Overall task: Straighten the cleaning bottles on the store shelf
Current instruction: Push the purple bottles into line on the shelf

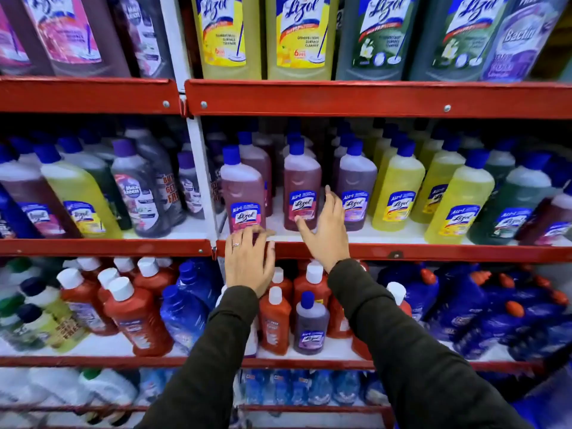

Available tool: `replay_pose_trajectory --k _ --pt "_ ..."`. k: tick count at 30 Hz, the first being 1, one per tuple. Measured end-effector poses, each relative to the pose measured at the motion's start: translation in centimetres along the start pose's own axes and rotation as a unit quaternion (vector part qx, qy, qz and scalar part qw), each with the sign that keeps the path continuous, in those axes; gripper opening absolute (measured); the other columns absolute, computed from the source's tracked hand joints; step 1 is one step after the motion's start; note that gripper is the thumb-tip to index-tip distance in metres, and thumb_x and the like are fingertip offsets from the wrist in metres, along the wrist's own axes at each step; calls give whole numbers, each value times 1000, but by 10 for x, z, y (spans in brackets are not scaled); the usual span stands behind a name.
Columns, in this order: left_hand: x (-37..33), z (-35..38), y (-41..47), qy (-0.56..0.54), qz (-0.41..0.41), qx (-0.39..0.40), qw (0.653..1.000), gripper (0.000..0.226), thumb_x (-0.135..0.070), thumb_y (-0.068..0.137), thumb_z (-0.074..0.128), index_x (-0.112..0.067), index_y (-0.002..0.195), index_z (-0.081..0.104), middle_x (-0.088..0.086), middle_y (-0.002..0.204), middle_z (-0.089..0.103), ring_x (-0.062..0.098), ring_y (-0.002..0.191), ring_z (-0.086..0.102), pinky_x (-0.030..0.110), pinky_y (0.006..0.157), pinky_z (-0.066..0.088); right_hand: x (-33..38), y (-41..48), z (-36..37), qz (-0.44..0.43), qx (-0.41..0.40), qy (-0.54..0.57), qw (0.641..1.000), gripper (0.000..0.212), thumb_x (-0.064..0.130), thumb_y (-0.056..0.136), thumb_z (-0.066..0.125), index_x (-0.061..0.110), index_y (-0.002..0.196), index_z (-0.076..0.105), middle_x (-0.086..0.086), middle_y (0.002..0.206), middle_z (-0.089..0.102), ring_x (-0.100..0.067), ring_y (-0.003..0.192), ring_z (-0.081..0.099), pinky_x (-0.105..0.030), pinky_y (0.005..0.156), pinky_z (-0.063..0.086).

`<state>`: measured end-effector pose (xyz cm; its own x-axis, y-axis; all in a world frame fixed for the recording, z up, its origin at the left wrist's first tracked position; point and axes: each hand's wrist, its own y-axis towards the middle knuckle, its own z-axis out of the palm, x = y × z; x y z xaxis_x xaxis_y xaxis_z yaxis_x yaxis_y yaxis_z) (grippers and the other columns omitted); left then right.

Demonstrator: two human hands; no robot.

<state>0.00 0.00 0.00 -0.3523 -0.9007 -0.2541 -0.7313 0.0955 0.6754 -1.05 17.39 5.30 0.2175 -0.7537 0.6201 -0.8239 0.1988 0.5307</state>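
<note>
On the middle shelf (pixel 402 252) stand pink Lizol bottles with blue caps. The leftmost pink bottle (pixel 243 193) stands at the shelf front, and my left hand (pixel 249 261) rests open just below its base, fingertips on the red shelf lip. A second pink bottle (pixel 301 190) stands slightly further back. My right hand (pixel 325 230) is open beside it, thumb near its base and fingers reaching up between it and a purple Lizol bottle (pixel 356 193). Neither hand grips anything.
Yellow bottles (pixel 397 193) and dark green bottles (pixel 507 209) fill the middle shelf to the right. Large Lizol bottles (pixel 297 35) line the top shelf. Red bottles with white caps (pixel 136 317) and blue bottles (pixel 464 305) crowd the lower shelf. A white upright (pixel 201 174) divides the bays.
</note>
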Motion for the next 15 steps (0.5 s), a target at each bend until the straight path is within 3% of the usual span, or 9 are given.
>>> replay_pose_trajectory --k 5,11,15 --pt "17 4 -8 4 3 32 999 39 -35 100 40 -18 118 70 9 113 66 33 106 55 45 94 47 12 28 16 106 19 49 993 103 38 87 79 1 161 17 -24 154 38 -38 144 45 -42 118 40" --pt "20 6 -11 13 8 41 999 43 -40 98 40 -15 117 69 12 113 65 34 108 57 48 96 47 25 51 31 149 4 56 987 114 53 81 79 4 161 15 -20 151 44 -42 132 57 -51 107 52" --pt "20 9 -10 27 10 41 999 41 -42 98 41 -14 112 68 13 110 65 35 105 58 49 95 49 29 55 35 167 -20 18 986 103 62 79 76 4 151 30 -18 144 55 -43 123 63 -51 100 55"
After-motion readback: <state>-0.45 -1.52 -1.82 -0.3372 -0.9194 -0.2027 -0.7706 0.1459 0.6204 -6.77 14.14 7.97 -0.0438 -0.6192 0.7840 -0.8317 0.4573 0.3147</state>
